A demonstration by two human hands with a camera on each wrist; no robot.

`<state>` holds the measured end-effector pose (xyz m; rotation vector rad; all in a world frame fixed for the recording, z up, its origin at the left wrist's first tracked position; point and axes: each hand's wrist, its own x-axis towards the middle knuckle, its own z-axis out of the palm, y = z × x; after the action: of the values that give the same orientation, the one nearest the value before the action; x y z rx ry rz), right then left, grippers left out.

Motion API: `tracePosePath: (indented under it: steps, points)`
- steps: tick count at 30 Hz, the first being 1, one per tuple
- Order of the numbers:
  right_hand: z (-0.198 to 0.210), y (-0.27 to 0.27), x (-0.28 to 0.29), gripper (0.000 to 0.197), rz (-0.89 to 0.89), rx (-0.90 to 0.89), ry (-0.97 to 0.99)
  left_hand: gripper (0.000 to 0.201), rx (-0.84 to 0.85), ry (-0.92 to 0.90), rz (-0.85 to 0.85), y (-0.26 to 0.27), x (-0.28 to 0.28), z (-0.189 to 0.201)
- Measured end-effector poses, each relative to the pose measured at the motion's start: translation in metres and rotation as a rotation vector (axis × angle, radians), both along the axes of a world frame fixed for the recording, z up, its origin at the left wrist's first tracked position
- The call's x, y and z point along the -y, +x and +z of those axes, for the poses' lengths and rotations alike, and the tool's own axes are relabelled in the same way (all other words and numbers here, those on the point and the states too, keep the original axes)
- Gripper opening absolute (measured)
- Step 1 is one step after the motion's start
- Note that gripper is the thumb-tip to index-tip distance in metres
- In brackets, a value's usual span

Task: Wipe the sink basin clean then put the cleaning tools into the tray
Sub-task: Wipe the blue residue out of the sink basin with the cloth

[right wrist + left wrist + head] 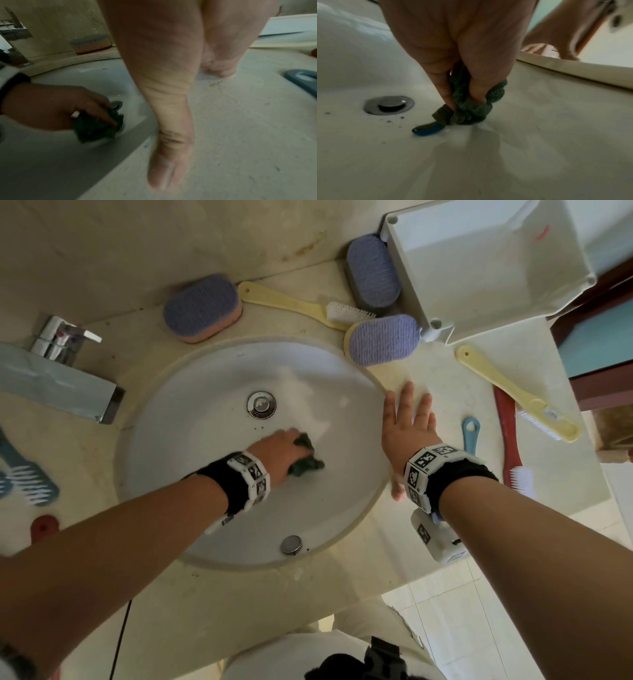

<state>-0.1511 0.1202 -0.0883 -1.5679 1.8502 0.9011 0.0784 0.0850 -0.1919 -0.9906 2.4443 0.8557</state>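
Two hands in head view: left hand [278, 454] down in the sink basin [191, 446], fingers curled round a dark green cloth [306, 462] pressed on the basin floor, approx 5 o'clock from the drain [261, 404]. Right hand [407, 428] flat on the counter [442, 371] at the basin's 3 o'clock rim, fingers straight and spread, holding nothing. Tray [486, 268] sits at 1 o'clock, tilted, w/ three purple sponges [202, 308] and a yellow brush [294, 304] along the 12 o'clock side. More brushes at 3 o'clock: yellow, red [510, 440], blue handle [470, 434]. Faucet [58, 374] at 9 o'clock.

Left wrist view: fingers [442, 86] pinch the bunched cloth [467, 108] onto the white basin; a blue blob [426, 129] touches its lower edge; drain [388, 104] at 9 o'clock, dark specks nearby.

Right wrist view: thumb [169, 142] straight on the basin rim, other fingers on the counter [240, 121]; left hand [51, 105] w/ cloth [97, 128] at 9 o'clock. Blurry.
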Motion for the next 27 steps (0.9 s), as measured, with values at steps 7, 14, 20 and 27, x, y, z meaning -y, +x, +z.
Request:
tracePosePath:
  steps: [7, 14, 20, 27]
  points:
    - [-0.002, 0.001, 0.000, 0.117, 0.004, -0.013, -0.004, 0.053, 0.230, -0.006, 0.001, 0.012, -0.003, -0.020]
    - [-0.001, 0.000, 0.000, 0.114, 0.006, -0.007, -0.010, 0.046, 0.291, -0.160, 0.075, 0.016, 0.047, -0.018]
    - [0.000, 0.001, 0.000, 0.113, 0.008, -0.004, -0.003, 0.056, 0.160, -0.087, 0.159, 0.026, 0.046, -0.006]
    - [0.002, 0.003, 0.001, 0.121, -0.003, -0.010, 0.012, 0.051, 0.303, -0.021, 0.156, 0.071, 0.018, -0.008]
